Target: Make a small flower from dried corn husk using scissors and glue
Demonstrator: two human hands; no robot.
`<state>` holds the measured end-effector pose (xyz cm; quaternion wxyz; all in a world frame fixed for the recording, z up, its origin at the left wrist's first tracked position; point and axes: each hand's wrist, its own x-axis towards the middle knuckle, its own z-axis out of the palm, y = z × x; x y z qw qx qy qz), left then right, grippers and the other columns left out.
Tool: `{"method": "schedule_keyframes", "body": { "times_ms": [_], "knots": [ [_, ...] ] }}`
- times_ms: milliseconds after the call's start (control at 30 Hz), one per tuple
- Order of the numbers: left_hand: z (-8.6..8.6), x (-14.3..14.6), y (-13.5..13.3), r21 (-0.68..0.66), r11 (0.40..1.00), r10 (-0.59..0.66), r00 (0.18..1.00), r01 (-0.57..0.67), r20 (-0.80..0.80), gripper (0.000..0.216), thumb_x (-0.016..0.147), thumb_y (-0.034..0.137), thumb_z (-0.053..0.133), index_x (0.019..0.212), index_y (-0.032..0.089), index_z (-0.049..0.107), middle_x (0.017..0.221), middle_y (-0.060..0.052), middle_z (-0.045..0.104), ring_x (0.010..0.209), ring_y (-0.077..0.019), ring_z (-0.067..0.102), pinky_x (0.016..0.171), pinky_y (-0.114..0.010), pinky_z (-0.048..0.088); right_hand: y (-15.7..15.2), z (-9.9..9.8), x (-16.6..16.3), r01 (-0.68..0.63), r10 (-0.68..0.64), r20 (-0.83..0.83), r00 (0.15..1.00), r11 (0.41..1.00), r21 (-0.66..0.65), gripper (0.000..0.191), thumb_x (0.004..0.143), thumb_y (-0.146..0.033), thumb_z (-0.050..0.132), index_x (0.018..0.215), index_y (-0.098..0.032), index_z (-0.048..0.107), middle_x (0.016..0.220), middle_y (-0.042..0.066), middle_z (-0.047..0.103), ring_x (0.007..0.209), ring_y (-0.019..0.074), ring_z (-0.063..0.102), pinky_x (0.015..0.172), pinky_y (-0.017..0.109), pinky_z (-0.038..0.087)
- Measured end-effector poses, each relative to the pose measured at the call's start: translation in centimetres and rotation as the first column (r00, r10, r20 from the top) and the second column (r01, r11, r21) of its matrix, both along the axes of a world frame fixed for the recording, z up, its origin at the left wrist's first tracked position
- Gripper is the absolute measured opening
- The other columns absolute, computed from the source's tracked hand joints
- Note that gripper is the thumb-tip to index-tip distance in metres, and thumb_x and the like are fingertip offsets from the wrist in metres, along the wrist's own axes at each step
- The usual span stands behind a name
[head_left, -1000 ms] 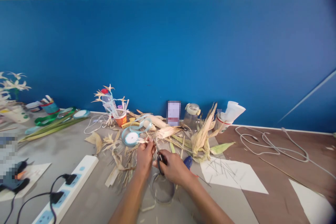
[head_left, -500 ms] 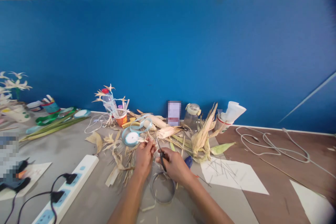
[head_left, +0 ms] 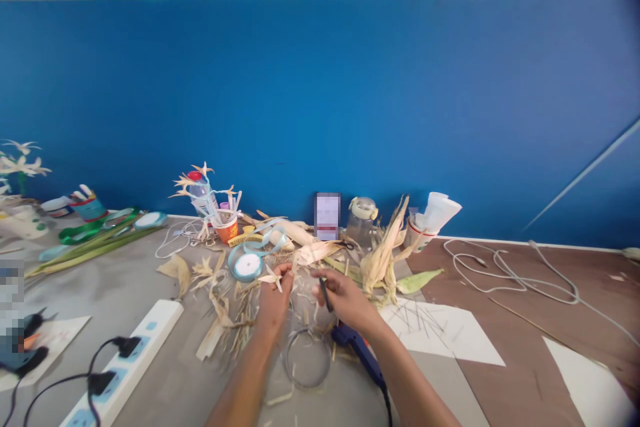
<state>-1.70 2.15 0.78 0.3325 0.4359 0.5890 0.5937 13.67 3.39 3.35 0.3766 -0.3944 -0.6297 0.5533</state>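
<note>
My left hand (head_left: pixel 274 297) is closed, its fingertips pinching a small corn husk flower (head_left: pixel 273 278) with pale pointed petals. My right hand (head_left: pixel 345 300) is wrapped around the black handles of a pair of scissors (head_left: pixel 326 295); the blades are hard to make out. A gap separates the two hands. Below my right hand lies a dark blue glue gun (head_left: pixel 363 352) with a black cord. A coil of grey wire (head_left: pixel 307 359) rests on the table between my forearms. A light blue ribbon spool (head_left: pixel 247 267) is just beyond my left hand.
Dried corn husks (head_left: pixel 383 257) and scraps surround the hands. An orange cup (head_left: pixel 227 230) with husk flowers, a clear jar (head_left: pixel 361 221) and a phone (head_left: pixel 327 217) stand along the blue partition (head_left: pixel 320 93). A power strip (head_left: pixel 127 363) lies left; white paper (head_left: pixel 450 333) with thin sticks lies right.
My right hand has moved right with the scissors, away from my left hand. The husk flower in my left hand shows more clearly, and more of the glue gun is uncovered.
</note>
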Motion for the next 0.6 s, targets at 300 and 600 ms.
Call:
{"method": "schedule_keyframes", "body": {
  "times_ms": [300,600],
  "knots": [
    [0.3,1.1,-0.6,0.07,0.977,-0.168,0.934,0.2,-0.316,0.016,0.074,0.026,0.053,0.082,0.019,0.065,0.073,-0.004,0.067,0.067,-0.0169,0.058,0.064,-0.027,0.045,-0.2,-0.6,-2.2,0.337,-0.371,-0.382,0.847,0.929,-0.155,0.051,0.056,-0.022,0.07,0.102,-0.021,0.047,0.078,-0.001,0.06,0.065,0.0131,0.058,0.057,0.023,0.046],
    [0.1,1.7,-0.8,0.015,0.924,-0.358,0.881,0.381,-0.308,0.014,0.076,0.023,0.048,0.08,0.018,0.061,0.067,-0.002,0.059,0.061,-0.0138,0.053,0.058,-0.024,0.041,0.3,-0.8,-1.3,0.455,-0.439,-0.323,0.839,0.89,-0.028,0.038,0.063,-0.021,0.063,0.099,-0.018,0.052,0.067,-0.001,0.062,0.064,0.0156,0.061,0.056,0.025,0.046]
  ]
}}
